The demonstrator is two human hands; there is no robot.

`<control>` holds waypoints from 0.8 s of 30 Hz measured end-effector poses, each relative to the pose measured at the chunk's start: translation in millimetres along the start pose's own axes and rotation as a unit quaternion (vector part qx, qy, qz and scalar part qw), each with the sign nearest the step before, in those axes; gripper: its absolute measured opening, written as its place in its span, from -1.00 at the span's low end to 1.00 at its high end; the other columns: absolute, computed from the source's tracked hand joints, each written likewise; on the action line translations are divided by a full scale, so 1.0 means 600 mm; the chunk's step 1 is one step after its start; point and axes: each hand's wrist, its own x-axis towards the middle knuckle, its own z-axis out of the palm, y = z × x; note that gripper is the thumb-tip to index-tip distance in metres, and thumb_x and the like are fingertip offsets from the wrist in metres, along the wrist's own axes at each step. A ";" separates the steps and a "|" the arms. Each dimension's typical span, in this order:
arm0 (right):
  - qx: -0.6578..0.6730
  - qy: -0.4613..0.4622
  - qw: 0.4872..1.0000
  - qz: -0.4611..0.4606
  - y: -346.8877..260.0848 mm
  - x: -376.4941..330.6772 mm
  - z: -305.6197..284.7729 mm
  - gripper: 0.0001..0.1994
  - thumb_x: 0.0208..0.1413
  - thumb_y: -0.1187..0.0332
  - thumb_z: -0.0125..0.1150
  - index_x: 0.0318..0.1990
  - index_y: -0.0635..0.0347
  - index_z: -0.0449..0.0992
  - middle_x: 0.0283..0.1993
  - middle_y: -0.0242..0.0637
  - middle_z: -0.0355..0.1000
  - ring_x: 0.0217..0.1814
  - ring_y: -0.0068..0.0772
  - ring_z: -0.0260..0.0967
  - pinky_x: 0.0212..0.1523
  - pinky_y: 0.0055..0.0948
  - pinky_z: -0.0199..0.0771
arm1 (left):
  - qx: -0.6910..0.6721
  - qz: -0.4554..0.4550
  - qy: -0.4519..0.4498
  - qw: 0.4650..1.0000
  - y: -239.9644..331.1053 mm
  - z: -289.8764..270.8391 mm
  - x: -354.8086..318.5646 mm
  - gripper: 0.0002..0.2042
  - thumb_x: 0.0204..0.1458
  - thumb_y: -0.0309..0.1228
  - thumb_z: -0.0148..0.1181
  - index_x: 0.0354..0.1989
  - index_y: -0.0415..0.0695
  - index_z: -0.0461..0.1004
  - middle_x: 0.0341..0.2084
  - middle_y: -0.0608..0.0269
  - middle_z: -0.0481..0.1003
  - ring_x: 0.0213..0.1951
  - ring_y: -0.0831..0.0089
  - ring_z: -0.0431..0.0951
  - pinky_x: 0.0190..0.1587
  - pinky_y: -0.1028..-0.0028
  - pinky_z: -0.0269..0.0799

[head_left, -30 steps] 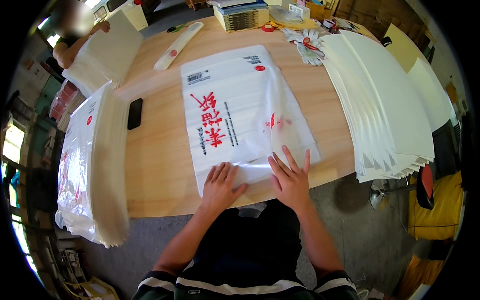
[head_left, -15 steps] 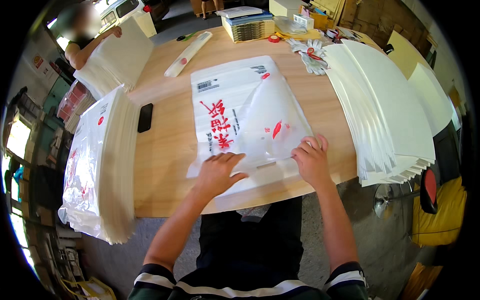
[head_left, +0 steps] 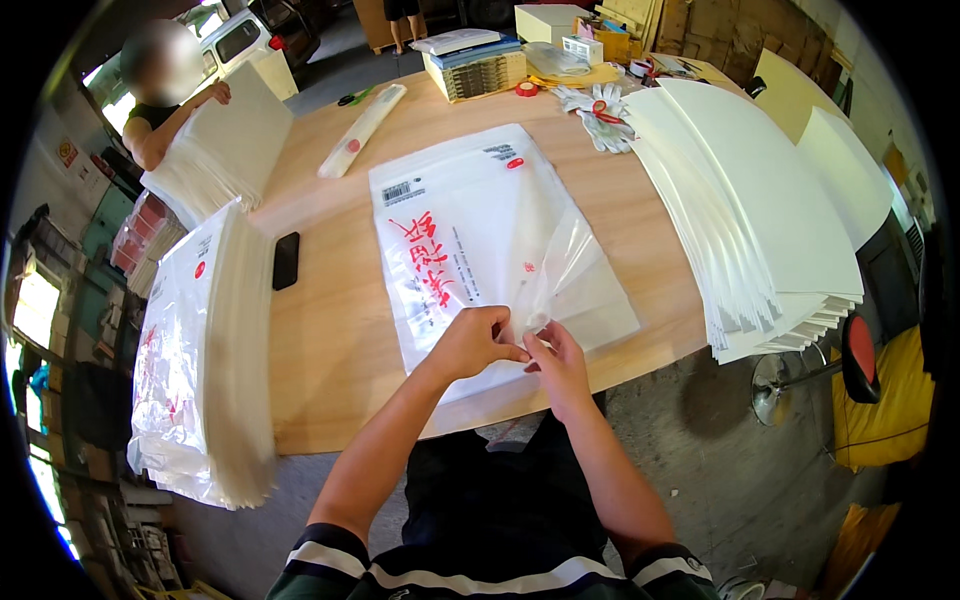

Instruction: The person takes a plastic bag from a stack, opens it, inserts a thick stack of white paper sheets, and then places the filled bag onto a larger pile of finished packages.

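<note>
Both hands (head_left: 520, 348) now pinch the lengthwise plastic bag's (head_left: 480, 240) near edge.

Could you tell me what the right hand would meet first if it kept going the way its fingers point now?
The right hand points up and left, and its fingers already touch the left hand at the clear plastic bag, so it would probably meet the left fingers first.

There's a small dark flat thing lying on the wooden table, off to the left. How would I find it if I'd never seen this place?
Start at the big wooden table and look to its left edge, where a tall stack of clear printed bags sits. Just right of that stack's top end, alone on bare wood, lies the black phone. It is the only small, dark, solid rectangle there; everything around it is white or see-through.
</note>
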 end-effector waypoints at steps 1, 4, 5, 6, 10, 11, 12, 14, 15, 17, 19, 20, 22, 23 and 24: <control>0.002 -0.080 0.997 0.004 0.004 0.015 -0.009 -0.77 0.18 0.32 0.24 -0.13 0.30 0.53 -0.32 -0.35 0.49 -0.33 -0.59 0.39 -0.32 -0.57 0.37 | 0.003 -0.001 -0.013 1.000 0.007 -0.003 -0.004 -0.57 -0.27 -0.29 0.57 -0.64 -0.20 0.33 -0.73 0.35 0.35 -0.61 0.63 0.21 -0.55 0.51 0.14; 0.000 -0.074 0.997 0.029 0.023 0.032 -0.018 -0.77 0.18 0.32 0.25 -0.12 0.30 0.51 -0.26 -0.31 0.51 -0.31 -0.55 0.42 -0.27 -0.55 0.41 | -0.061 0.000 0.003 0.998 0.005 -0.010 -0.010 -0.64 -0.18 -0.36 0.52 -0.61 -0.18 0.35 -0.70 0.36 0.36 -0.60 0.63 0.29 -0.53 0.53 0.17; 0.021 -0.042 0.998 0.028 0.023 0.031 -0.022 -0.80 0.23 0.35 0.15 -0.09 0.29 0.48 -0.19 -0.24 0.53 -0.26 -0.47 0.47 -0.20 -0.53 0.47 | -0.093 0.003 0.050 0.994 -0.003 -0.015 -0.011 -0.66 -0.15 -0.38 0.50 -0.59 -0.18 0.35 -0.69 0.36 0.37 -0.59 0.61 0.33 -0.51 0.52 0.22; 0.107 -0.013 0.992 0.061 0.020 0.030 -0.028 -0.82 0.25 0.37 0.09 -0.09 0.28 0.46 -0.13 -0.22 0.52 -0.21 -0.44 0.48 -0.16 -0.47 0.49 | -0.125 0.006 0.097 0.987 -0.015 -0.020 -0.011 -0.68 -0.12 -0.41 0.48 -0.58 -0.18 0.35 -0.67 0.35 0.38 -0.58 0.60 0.37 -0.50 0.51 0.27; 0.357 0.006 0.927 0.113 0.031 0.071 -0.123 -0.85 0.29 0.46 -0.12 -0.06 0.21 0.35 0.04 -0.12 0.46 -0.01 -0.24 0.47 0.01 -0.18 0.52 | -0.403 -0.006 0.320 0.857 -0.105 -0.103 -0.003 -0.84 0.09 -0.58 0.19 -0.41 -0.13 0.31 -0.47 0.20 0.50 -0.40 0.44 0.56 -0.34 0.41 0.53; 0.401 -0.031 0.912 0.082 0.042 0.103 -0.170 -0.84 0.28 0.45 -0.11 -0.05 0.20 0.35 0.03 -0.12 0.46 0.00 -0.23 0.46 0.02 -0.16 0.51 | -0.471 -0.003 0.335 0.816 -0.120 -0.130 -0.006 -0.85 0.09 -0.63 0.12 -0.37 -0.11 0.29 -0.40 0.18 0.50 -0.34 0.38 0.58 -0.29 0.35 0.57; 0.442 -0.065 0.893 0.050 0.046 0.120 -0.193 -0.84 0.27 0.44 -0.09 -0.04 0.19 0.34 0.01 -0.12 0.46 0.00 -0.22 0.46 0.02 -0.15 0.51 | -0.500 0.008 0.322 0.804 -0.123 -0.151 -0.014 -0.83 0.08 -0.66 0.08 -0.36 -0.09 0.27 -0.36 0.17 0.49 -0.31 0.35 0.58 -0.25 0.31 0.58; 0.385 -0.054 0.920 0.041 -0.037 0.099 -0.154 -0.78 0.20 0.46 -0.02 -0.01 0.21 0.37 0.00 -0.15 0.47 -0.02 -0.23 0.46 0.03 -0.21 0.51 | -0.552 0.025 0.308 0.774 -0.122 -0.185 -0.042 -0.79 0.06 -0.73 -0.01 -0.33 -0.06 0.23 -0.27 0.15 0.48 -0.23 0.30 0.57 -0.18 0.24 0.59; 0.356 -0.045 0.933 0.032 -0.083 0.078 -0.136 -0.74 0.16 0.47 0.01 0.01 0.22 0.38 0.00 -0.16 0.47 -0.03 -0.23 0.46 0.03 -0.24 0.51 | -0.544 0.016 0.285 0.789 -0.115 -0.182 -0.051 -0.72 -0.02 -0.78 -0.05 -0.25 -0.06 0.25 -0.24 0.18 0.44 -0.19 0.34 0.52 -0.14 0.36 0.52; 0.242 -0.054 0.969 0.013 -0.120 0.040 -0.106 -0.78 0.09 0.51 0.10 -0.09 0.18 0.37 -0.15 -0.27 0.46 -0.11 -0.27 0.47 -0.02 -0.29 0.51 | -0.534 -0.001 0.230 0.813 -0.094 -0.167 -0.065 -0.67 -0.05 -0.78 -0.05 -0.18 -0.07 0.28 -0.23 0.20 0.41 -0.19 0.39 0.47 -0.14 0.44 0.45; 0.103 -0.077 0.992 -0.017 -0.115 0.032 -0.094 -0.79 0.00 0.54 0.19 -0.20 0.16 0.37 -0.25 -0.33 0.45 -0.20 -0.33 0.45 -0.09 -0.35 0.49 | -0.556 -0.016 0.159 0.815 -0.046 -0.150 -0.080 -0.56 -0.11 -0.75 0.07 -0.01 -0.11 0.33 -0.20 0.27 0.37 -0.21 0.45 0.39 -0.15 0.52 0.34; 0.019 -0.094 0.995 -0.038 -0.106 0.032 -0.094 -0.79 -0.05 0.55 0.23 -0.25 0.17 0.37 -0.27 -0.33 0.44 -0.24 -0.36 0.43 -0.13 -0.39 0.46 | -0.469 -0.006 0.125 0.874 -0.026 -0.144 -0.086 -0.54 -0.13 -0.74 0.11 0.01 -0.11 0.34 -0.18 0.28 0.38 -0.20 0.46 0.39 -0.14 0.50 0.35; -0.184 -0.085 0.977 -0.072 -0.093 0.033 -0.098 -0.78 -0.12 0.58 0.29 -0.35 0.19 0.36 -0.31 -0.33 0.42 -0.31 -0.43 0.36 -0.23 -0.43 0.40 | -0.281 0.020 0.046 0.958 0.008 -0.126 -0.089 -0.49 -0.17 -0.71 0.18 0.05 -0.12 0.36 -0.15 0.30 0.38 -0.18 0.49 0.39 -0.12 0.45 0.36; -0.301 -0.058 0.949 -0.080 -0.091 0.035 -0.104 -0.77 -0.15 0.60 0.32 -0.39 0.20 0.35 -0.32 -0.32 0.40 -0.34 -0.46 0.31 -0.27 -0.45 0.36 | -0.120 0.051 0.094 0.987 0.034 -0.111 -0.092 -0.47 -0.20 -0.69 0.26 0.05 -0.14 0.41 -0.27 0.33 0.42 -0.24 0.58 0.42 -0.20 0.43 0.41; -0.413 -0.029 0.907 -0.084 -0.084 0.036 -0.109 -0.76 -0.18 0.61 0.34 -0.43 0.21 0.34 -0.34 -0.31 0.39 -0.36 -0.49 0.27 -0.32 -0.46 0.32 | -0.025 0.012 0.113 0.993 0.017 -0.104 -0.089 -0.53 -0.20 -0.69 0.24 -0.01 -0.15 0.42 -0.34 0.33 0.42 -0.27 0.57 0.44 -0.23 0.43 0.44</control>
